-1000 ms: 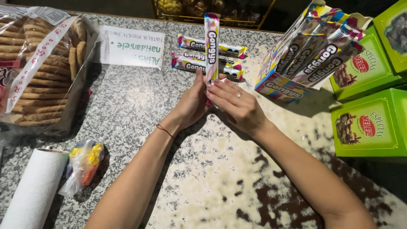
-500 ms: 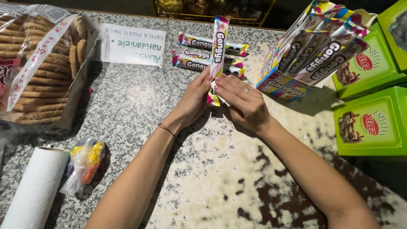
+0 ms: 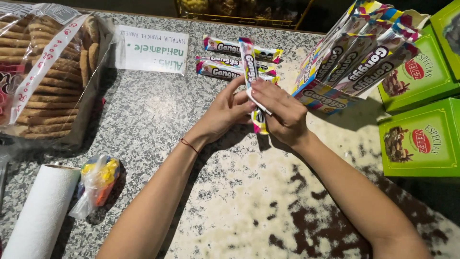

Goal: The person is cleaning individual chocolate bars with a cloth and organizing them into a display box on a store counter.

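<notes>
far out to the left of your left hand sits a clear bag of round biscuits [image 3: 45, 72] and, nearer you, a white paper roll [image 3: 40, 216] with a small knotted bag of coloured bits [image 3: 98, 182] just beside it. a white printed card [image 3: 153, 49] lies beyond your left hand on the speckled counter [image 3: 143, 120]. now your left hand [image 3: 225, 112], fingers curled, steadies the long candy packet [image 3: 253, 76] from its left side, thumb up against the wrapper. the packet stands nearly upright between both hands, its lower end peeking out below your palms. your right hand [image 3: 282, 112] is closed on it from the right, fingertips pinching the white edge of the wrapper. just beyond the hands, a few matching packets [image 3: 225, 60] lie flat on the counter. to the right of your right hand, the tilted display box [image 3: 321, 96] is packed with more of them, and further right are green cartons [image 3: 421, 139]. for a clean handling, i'd say keep the pinch on the seam and not the filling, hold it light so nothing cracks, and keep the packet clear of the box rim.
</notes>
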